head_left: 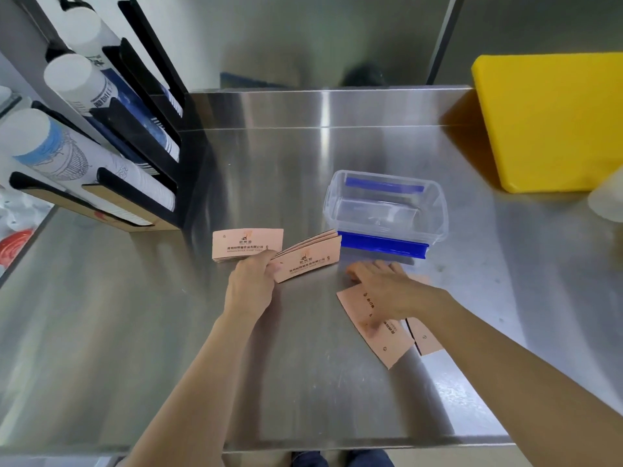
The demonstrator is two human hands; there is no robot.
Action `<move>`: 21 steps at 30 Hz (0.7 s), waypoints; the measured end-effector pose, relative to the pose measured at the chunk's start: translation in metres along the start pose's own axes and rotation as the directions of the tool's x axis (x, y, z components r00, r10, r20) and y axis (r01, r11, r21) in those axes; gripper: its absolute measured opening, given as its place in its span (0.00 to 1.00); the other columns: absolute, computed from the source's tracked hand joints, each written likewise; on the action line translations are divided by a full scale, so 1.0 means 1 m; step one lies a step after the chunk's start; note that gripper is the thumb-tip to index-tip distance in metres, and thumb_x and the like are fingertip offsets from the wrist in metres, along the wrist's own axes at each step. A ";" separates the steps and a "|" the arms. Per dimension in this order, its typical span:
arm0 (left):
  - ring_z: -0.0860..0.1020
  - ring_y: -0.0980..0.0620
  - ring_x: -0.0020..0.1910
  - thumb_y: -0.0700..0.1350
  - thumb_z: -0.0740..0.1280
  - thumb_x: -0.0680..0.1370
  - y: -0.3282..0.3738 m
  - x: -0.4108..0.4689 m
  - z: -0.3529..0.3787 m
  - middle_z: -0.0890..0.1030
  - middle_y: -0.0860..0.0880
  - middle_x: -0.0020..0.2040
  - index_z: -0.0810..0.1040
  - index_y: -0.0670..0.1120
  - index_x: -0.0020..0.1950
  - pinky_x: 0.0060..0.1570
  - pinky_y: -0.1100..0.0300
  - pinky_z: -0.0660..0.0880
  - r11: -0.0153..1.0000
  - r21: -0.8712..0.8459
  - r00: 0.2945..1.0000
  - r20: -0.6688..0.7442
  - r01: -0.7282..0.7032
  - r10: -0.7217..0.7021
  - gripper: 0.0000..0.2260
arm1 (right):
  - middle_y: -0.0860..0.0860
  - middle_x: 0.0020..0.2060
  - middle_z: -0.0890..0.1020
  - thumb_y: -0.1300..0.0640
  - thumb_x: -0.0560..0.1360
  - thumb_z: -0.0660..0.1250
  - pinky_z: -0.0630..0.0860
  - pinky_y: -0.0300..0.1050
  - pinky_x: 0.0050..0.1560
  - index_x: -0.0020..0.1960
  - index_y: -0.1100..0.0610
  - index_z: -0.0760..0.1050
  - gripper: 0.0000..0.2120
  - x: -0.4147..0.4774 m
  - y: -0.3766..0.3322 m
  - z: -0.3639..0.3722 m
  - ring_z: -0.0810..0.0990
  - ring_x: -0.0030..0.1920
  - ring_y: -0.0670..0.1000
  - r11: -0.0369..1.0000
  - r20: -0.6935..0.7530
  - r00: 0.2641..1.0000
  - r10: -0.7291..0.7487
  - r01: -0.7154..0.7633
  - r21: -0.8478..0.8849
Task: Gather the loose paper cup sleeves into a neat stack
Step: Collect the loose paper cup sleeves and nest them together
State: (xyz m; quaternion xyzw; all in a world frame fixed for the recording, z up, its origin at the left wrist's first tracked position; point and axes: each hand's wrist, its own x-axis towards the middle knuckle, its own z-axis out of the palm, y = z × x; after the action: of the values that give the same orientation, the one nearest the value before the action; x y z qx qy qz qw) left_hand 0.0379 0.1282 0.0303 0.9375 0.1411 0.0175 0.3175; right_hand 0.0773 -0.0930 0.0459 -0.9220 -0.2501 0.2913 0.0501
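Observation:
Flat pink paper cup sleeves lie on a steel counter [303, 382]. My left hand [252, 284] pinches a fanned bundle of sleeves [308, 257] that tilts up to the right. A small flat stack of sleeves [246, 242] lies just behind that hand. My right hand [381, 284] rests palm down, fingers spread, on loose sleeves [371, 328] near the counter's right front. Another loose sleeve [426, 338] pokes out from under my right forearm.
A clear plastic box with blue clips [384, 210] stands behind the right hand. A yellow cutting board [546, 119] leans at the back right. A black cup dispenser rack [135, 136] with white paper cups fills the left side. The counter's front edge runs near my body.

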 end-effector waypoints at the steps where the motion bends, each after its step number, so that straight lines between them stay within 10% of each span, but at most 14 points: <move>1: 0.74 0.36 0.57 0.41 0.61 0.78 0.001 0.000 0.000 0.79 0.41 0.60 0.76 0.46 0.59 0.48 0.51 0.70 1.000 0.003 1.000 -0.002 0.002 -0.002 0.11 | 0.50 0.63 0.69 0.49 0.59 0.78 0.60 0.46 0.60 0.66 0.49 0.58 0.42 0.003 0.000 0.000 0.65 0.61 0.52 0.998 -0.006 1.000 -0.013 0.013 -0.054; 5: 0.74 0.36 0.56 0.40 0.61 0.77 0.000 -0.002 -0.001 0.80 0.40 0.59 0.76 0.44 0.59 0.51 0.49 0.71 1.000 -0.012 1.000 0.019 0.006 -0.006 0.11 | 0.51 0.54 0.73 0.45 0.58 0.77 0.62 0.44 0.54 0.59 0.51 0.65 0.34 0.012 0.005 0.002 0.67 0.53 0.50 0.997 0.017 0.999 0.030 -0.029 -0.078; 9: 0.76 0.37 0.53 0.39 0.63 0.76 -0.006 -0.005 -0.005 0.81 0.41 0.55 0.78 0.44 0.55 0.52 0.46 0.75 0.997 -0.068 0.999 0.037 -0.036 0.039 0.09 | 0.47 0.41 0.77 0.54 0.70 0.70 0.73 0.39 0.43 0.46 0.53 0.70 0.10 0.009 0.008 0.000 0.78 0.44 0.49 0.938 0.037 0.998 0.059 -0.068 0.340; 14: 0.76 0.36 0.49 0.38 0.63 0.75 -0.014 -0.005 -0.008 0.82 0.40 0.50 0.78 0.44 0.50 0.49 0.45 0.76 0.993 -0.108 0.997 0.061 -0.049 0.056 0.06 | 0.44 0.41 0.72 0.53 0.69 0.72 0.69 0.36 0.40 0.43 0.49 0.75 0.06 0.002 0.006 -0.007 0.75 0.42 0.46 0.911 -0.128 0.988 0.083 -0.023 0.412; 21: 0.76 0.35 0.46 0.38 0.64 0.75 -0.014 -0.004 -0.007 0.81 0.39 0.48 0.78 0.43 0.50 0.47 0.45 0.76 0.993 -0.091 0.996 0.043 -0.069 0.073 0.06 | 0.56 0.45 0.85 0.60 0.71 0.71 0.81 0.43 0.34 0.45 0.59 0.79 0.04 -0.001 0.010 -0.023 0.83 0.37 0.55 0.580 -0.211 0.964 0.159 0.082 0.810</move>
State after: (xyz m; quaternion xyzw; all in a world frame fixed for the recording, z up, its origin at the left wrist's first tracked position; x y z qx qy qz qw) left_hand 0.0293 0.1415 0.0281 0.9270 0.0994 0.0136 0.3615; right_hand 0.0943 -0.1011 0.0629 -0.8314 -0.0596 0.2505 0.4925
